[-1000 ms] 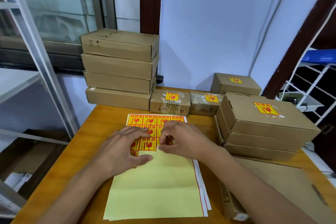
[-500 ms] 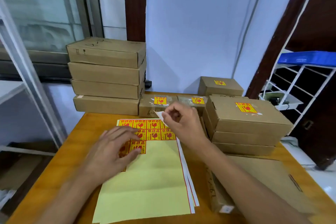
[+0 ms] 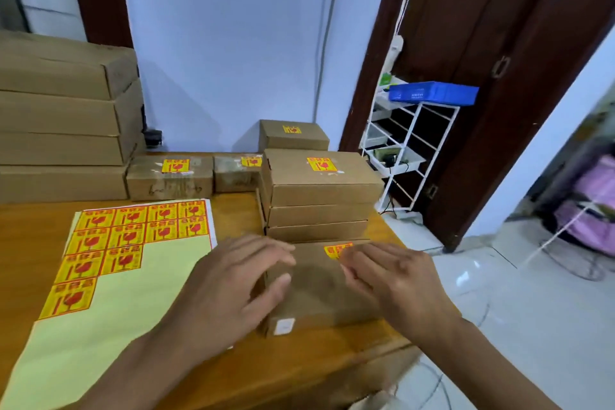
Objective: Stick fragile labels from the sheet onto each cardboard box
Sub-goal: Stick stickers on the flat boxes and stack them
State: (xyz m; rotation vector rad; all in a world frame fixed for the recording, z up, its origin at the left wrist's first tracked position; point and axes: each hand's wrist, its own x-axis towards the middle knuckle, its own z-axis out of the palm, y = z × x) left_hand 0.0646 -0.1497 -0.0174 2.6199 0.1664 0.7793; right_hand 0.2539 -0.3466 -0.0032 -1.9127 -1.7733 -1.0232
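Observation:
A flat cardboard box [image 3: 316,289] lies at the table's right front. A yellow-and-red fragile label [image 3: 334,250] sits on its far top, partly under my right hand [image 3: 396,283], whose straight fingers press down beside it. My left hand [image 3: 236,289] rests spread on the box's left edge. The label sheet [image 3: 126,263] lies to the left, with several labels left in its upper part and bare backing below. Behind the flat box stands a stack of three boxes [image 3: 319,196], the top one labelled.
A tall stack of unlabelled boxes [image 3: 63,116] fills the back left. Two small labelled boxes [image 3: 169,176] and another labelled box [image 3: 293,135] line the wall. A white rack with a blue tray [image 3: 432,93] stands right of the table, beyond its edge.
My right hand peeled a label off the sheet and carried it right to the flat box. My left hand left the sheet for the box. The view swung right.

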